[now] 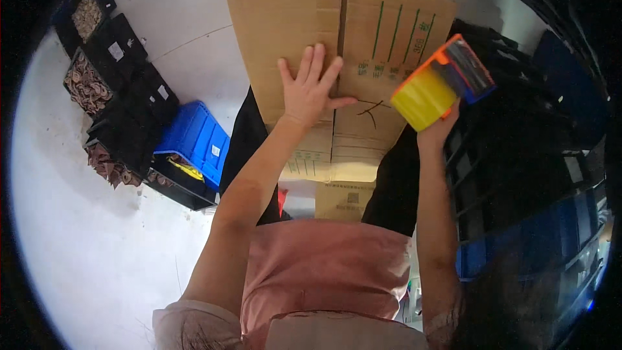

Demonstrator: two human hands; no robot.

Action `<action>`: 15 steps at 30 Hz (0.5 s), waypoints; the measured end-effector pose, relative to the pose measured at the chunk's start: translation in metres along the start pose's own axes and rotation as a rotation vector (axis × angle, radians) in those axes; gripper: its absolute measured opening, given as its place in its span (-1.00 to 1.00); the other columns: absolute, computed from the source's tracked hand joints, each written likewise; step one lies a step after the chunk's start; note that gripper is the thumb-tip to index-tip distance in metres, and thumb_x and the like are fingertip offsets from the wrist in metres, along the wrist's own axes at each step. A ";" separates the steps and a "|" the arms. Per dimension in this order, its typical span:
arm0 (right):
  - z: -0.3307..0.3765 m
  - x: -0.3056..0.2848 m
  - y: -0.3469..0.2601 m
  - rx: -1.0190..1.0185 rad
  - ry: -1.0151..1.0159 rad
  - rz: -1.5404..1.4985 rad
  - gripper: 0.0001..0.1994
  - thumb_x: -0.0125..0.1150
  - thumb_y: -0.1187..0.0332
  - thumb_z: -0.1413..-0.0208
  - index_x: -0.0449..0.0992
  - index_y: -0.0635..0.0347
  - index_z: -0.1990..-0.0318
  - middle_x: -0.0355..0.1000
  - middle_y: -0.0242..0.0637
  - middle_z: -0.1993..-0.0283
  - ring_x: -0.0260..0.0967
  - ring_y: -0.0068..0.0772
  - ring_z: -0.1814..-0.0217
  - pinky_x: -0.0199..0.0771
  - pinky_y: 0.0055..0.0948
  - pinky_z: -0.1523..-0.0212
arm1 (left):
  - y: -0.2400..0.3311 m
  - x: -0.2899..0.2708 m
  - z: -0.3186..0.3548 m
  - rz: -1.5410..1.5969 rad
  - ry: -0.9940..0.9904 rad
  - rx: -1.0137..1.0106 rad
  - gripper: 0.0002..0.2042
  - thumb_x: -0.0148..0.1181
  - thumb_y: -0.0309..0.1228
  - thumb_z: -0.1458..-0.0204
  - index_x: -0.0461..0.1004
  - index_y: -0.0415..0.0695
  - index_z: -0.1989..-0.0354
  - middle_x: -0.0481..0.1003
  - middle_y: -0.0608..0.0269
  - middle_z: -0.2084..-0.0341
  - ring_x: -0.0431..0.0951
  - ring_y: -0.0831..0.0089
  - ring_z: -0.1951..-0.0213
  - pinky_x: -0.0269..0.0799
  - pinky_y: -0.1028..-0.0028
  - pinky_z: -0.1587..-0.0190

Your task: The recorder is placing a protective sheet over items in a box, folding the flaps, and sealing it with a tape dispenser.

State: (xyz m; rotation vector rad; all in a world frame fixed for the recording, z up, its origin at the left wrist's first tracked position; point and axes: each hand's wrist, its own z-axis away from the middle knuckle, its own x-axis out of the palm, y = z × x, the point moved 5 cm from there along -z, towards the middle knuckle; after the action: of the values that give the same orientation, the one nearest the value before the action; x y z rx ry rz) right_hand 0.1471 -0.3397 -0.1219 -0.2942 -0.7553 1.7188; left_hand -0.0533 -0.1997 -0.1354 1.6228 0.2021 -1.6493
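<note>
From my station I have the carton (285, 19) ahead, its near end between the person's legs (391, 185), a second carton (340, 204) nearer the body. The left grip (310, 94) lies on top; the right grip (439, 131) holds the tape dispenser (427, 94) rightward. Bins (116, 52) line the left floor (181, 45), a tote (197, 139) beside them; crates (518, 120) stand right.

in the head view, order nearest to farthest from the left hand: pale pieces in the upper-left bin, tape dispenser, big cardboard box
1. Big cardboard box: under the left hand, touching it.
2. Tape dispenser: rightward, in the right hand.
3. Pale pieces: far off, upper left.
</note>
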 end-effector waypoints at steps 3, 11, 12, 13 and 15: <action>-0.006 -0.011 0.013 -0.031 0.084 0.248 -0.63 -0.22 0.11 -0.23 0.26 0.15 -0.04 0.33 -0.34 0.05 0.34 -0.38 0.03 0.40 -0.32 0.04 | -0.004 -0.009 -0.010 -0.070 -0.015 -0.122 0.03 0.20 0.37 0.55 0.16 0.11 -0.21 -0.02 -0.09 -0.26 -0.11 -0.03 -0.30 -0.46 -0.42 -0.06; 0.018 0.040 0.045 0.054 0.107 -0.201 -0.58 -0.22 0.04 -0.24 0.25 0.16 -0.06 0.31 -0.31 0.00 0.30 -0.35 -0.01 0.36 -0.34 -0.02 | -0.013 -0.004 -0.001 -0.112 -0.060 0.009 -0.04 0.19 0.34 0.55 0.21 0.21 -0.19 0.01 0.07 -0.26 -0.21 -0.03 -0.32 -0.51 -0.43 -0.06; 0.021 0.041 0.049 0.026 0.101 -0.077 -0.58 -0.20 0.04 -0.23 0.24 0.16 -0.06 0.30 -0.30 -0.01 0.30 -0.35 -0.02 0.36 -0.34 -0.02 | -0.011 -0.004 0.005 -0.111 -0.064 0.040 -0.05 0.19 0.34 0.54 0.22 0.23 -0.19 0.02 0.11 -0.26 -0.21 -0.03 -0.32 -0.51 -0.43 -0.06; 0.019 0.042 0.054 -0.001 0.093 0.048 -0.57 -0.19 0.05 -0.22 0.24 0.17 -0.07 0.30 -0.29 -0.01 0.30 -0.34 -0.03 0.36 -0.34 -0.03 | -0.013 0.000 0.006 -0.122 -0.057 0.022 -0.07 0.17 0.34 0.51 0.20 0.27 -0.19 0.03 0.17 -0.26 -0.19 0.01 -0.32 -0.49 -0.42 -0.07; 0.011 0.044 0.057 -0.051 0.061 0.129 -0.58 -0.14 0.10 -0.20 0.23 0.19 -0.07 0.30 -0.26 -0.02 0.29 -0.34 -0.05 0.35 -0.34 -0.04 | -0.017 0.007 0.001 -0.149 -0.032 -0.019 -0.11 0.13 0.36 0.45 0.18 0.34 -0.21 0.04 0.31 -0.27 -0.15 0.07 -0.32 -0.47 -0.39 -0.08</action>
State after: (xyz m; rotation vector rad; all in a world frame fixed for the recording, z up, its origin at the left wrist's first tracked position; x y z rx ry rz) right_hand 0.0839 -0.3086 -0.1409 -0.4369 -0.7496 1.8050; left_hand -0.0637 -0.1921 -0.1487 1.5990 0.3283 -1.7779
